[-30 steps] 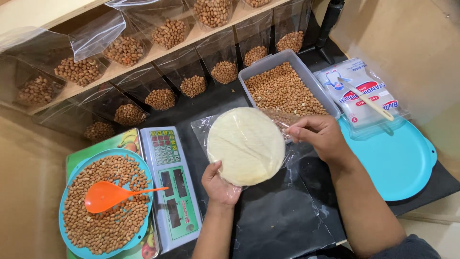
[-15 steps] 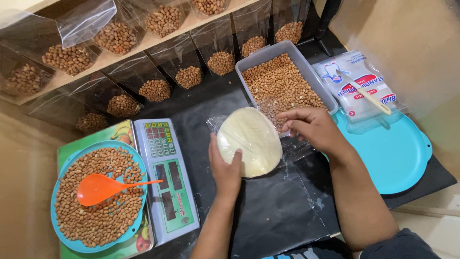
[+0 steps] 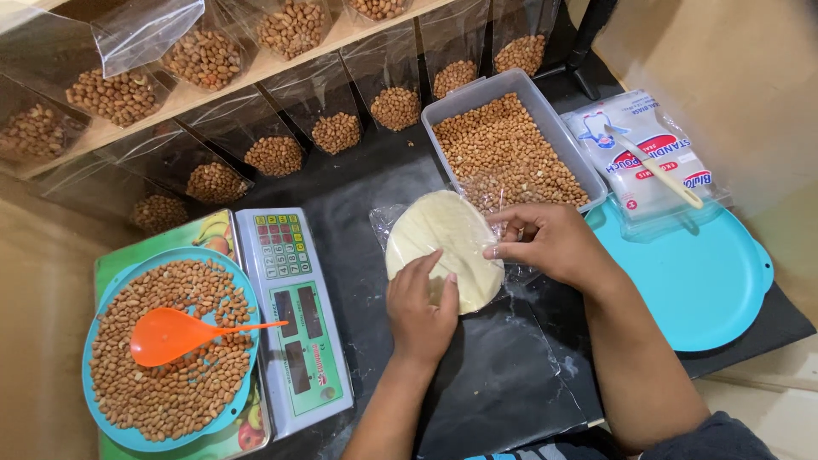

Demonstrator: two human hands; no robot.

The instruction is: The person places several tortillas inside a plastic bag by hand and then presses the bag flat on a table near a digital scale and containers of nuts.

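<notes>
A grey rectangular tray (image 3: 545,119) at the back of the black table (image 3: 494,383) is filled with peanuts. At the left, a round blue bowl (image 3: 111,298) sits on a digital scale (image 3: 294,315); it also holds peanuts, with one orange scoop (image 3: 175,334) lying on top of them. On the wooden shelf (image 3: 230,81) behind and on the table under it stand clear pouches of peanuts (image 3: 336,132), about a dozen in view, some cut off by the frame. At the right, one empty blue plate (image 3: 699,281) carries at its far edge a pack of flat plastic pouches (image 3: 643,158) with a pale stick across it.

In the middle, a round pale disc (image 3: 443,247) lies partly inside a clear plastic bag (image 3: 503,196), just in front of the grey tray. The left hand (image 3: 419,311) rests flat, fingers together, on the disc's near edge. The right hand (image 3: 554,247) is curled, thumb and fingers pinching the bag's edge at the disc's right side.
</notes>
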